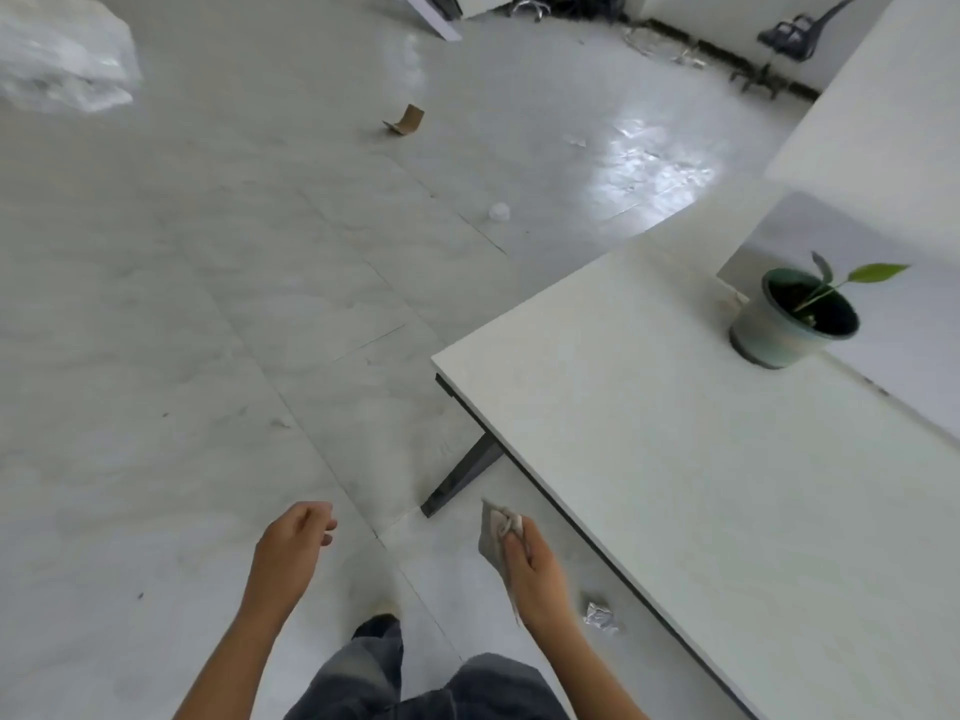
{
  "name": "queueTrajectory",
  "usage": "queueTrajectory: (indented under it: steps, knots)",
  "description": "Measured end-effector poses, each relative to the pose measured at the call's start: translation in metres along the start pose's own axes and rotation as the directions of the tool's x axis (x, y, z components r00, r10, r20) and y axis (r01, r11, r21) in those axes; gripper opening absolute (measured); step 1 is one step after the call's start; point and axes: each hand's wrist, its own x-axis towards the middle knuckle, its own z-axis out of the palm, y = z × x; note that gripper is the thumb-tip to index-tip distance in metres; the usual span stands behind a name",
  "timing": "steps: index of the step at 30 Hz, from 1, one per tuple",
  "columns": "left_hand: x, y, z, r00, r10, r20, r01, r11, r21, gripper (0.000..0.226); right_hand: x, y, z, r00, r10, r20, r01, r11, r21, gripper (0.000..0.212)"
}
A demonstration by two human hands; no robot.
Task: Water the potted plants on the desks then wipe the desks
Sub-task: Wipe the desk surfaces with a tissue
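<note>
A white desk [649,433] fills the right side of the head view, its corner pointing left. Near its far edge stands a grey-green pot [779,335] with dark soil and a small seedling with green leaves. My right hand [530,558] hangs over the floor just left of the desk's front edge, shut on a crumpled grey-white cloth [493,532]. My left hand [293,543] is further left over the floor, fingers loosely curled with nothing in it.
A second white desk [883,122] lies beyond, at the upper right. The dark desk leg [462,475] slants to the floor. Litter lies about: cardboard scrap [408,121], white cap [500,212], crumpled foil [600,615], plastic wrap [62,54]. An office chair [795,33] stands far back.
</note>
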Motion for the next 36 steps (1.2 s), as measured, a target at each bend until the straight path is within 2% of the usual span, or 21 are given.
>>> queueTrajectory:
  steps: [5, 9, 11, 15, 18, 20, 21, 23, 24, 25, 26, 27, 28, 29, 30, 32, 34, 36]
  knots:
    - [0.048, 0.025, 0.033, 0.972, -0.016, 0.236, -0.011, 0.994, 0.113, 0.023, 0.007, -0.012, -0.008, 0.971, 0.156, -0.183, -0.14, 0.985, 0.097, 0.029]
    - [0.048, 0.032, 0.068, 0.902, -0.066, 0.426, -0.018, 0.982, 0.19, 0.024, 0.005, -0.001, -0.025, 0.922, 0.301, -0.242, -0.251, 0.943, 0.218, 0.026]
    - [0.058, 0.047, 0.083, 0.888, -0.057, 0.457, -0.049, 0.975, 0.217, 0.023, 0.014, 0.001, -0.04, 0.897, 0.358, -0.258, -0.269, 0.907, 0.322, 0.023]
    - [0.094, 0.106, 0.125, 0.892, 0.079, 0.445, -0.178, 0.967, 0.185, 0.029, 0.044, 0.001, -0.08, 0.859, 0.428, -0.283, -0.194, 0.781, 0.593, 0.021]
    - [0.113, 0.146, 0.172, 0.844, 0.201, 0.497, -0.334, 0.923, 0.193, 0.03, 0.07, 0.001, -0.125, 0.84, 0.454, -0.298, -0.101, 0.67, 0.736, 0.023]
    - [0.124, 0.162, 0.206, 0.814, 0.292, 0.502, -0.461, 0.851, 0.253, 0.028, 0.088, 0.001, -0.164, 0.812, 0.463, -0.356, -0.022, 0.634, 0.773, 0.023]
    - [0.129, 0.169, 0.222, 0.807, 0.335, 0.487, -0.513, 0.806, 0.294, 0.03, 0.098, 0.002, -0.182, 0.803, 0.44, -0.403, 0.015, 0.66, 0.751, 0.023]
    - [0.138, 0.179, 0.25, 0.804, 0.39, 0.448, -0.565, 0.736, 0.373, 0.031, 0.118, 0.011, -0.21, 0.8, 0.29, -0.525, 0.081, 0.814, 0.575, 0.024]
    - [0.142, 0.183, 0.262, 0.802, 0.401, 0.444, -0.578, 0.711, 0.402, 0.032, 0.128, 0.019, -0.218, 0.796, 0.147, -0.587, 0.113, 0.917, 0.383, 0.022]
    - [0.145, 0.185, 0.272, 0.795, 0.41, 0.447, -0.592, 0.687, 0.422, 0.035, 0.137, 0.028, -0.224, 0.797, -0.045, -0.602, 0.133, 0.986, 0.103, 0.023]
    - [0.147, 0.188, 0.28, 0.791, 0.414, 0.451, -0.6, 0.669, 0.438, 0.041, 0.146, 0.038, -0.225, 0.836, -0.192, -0.513, 0.114, 0.977, -0.18, 0.031]
    - [0.149, 0.189, 0.287, 0.788, 0.418, 0.451, -0.606, 0.655, 0.451, 0.05, 0.157, 0.05, -0.219, 0.875, -0.307, -0.374, 0.118, 0.885, -0.45, 0.036]
    - [0.151, 0.189, 0.291, 0.789, 0.424, 0.444, -0.608, 0.645, 0.463, 0.057, 0.167, 0.059, -0.208, 0.916, -0.346, -0.203, 0.148, 0.762, -0.63, 0.035]
    - [0.153, 0.188, 0.294, 0.791, 0.427, 0.438, -0.607, 0.637, 0.476, 0.06, 0.175, 0.065, -0.193, 0.938, -0.343, -0.039, 0.208, 0.653, -0.729, 0.032]
    - [0.156, 0.188, 0.295, 0.792, 0.426, 0.437, -0.607, 0.626, 0.489, 0.061, 0.182, 0.063, -0.177, 0.942, -0.325, 0.08, 0.264, 0.572, -0.776, 0.031]
    - [0.163, 0.189, 0.298, 0.789, 0.431, 0.439, -0.613, 0.606, 0.507, 0.057, 0.201, 0.051, -0.155, 0.94, -0.284, 0.187, 0.319, 0.545, -0.775, 0.037]
    - [0.173, 0.194, 0.302, 0.78, 0.442, 0.442, -0.625, 0.582, 0.52, 0.055, 0.233, 0.037, -0.154, 0.946, -0.28, 0.165, 0.305, 0.591, -0.747, 0.039]
    - [0.18, 0.201, 0.308, 0.769, 0.457, 0.447, -0.639, 0.556, 0.531, 0.054, 0.264, 0.026, -0.17, 0.977, -0.196, 0.084, 0.194, 0.65, -0.735, 0.041]
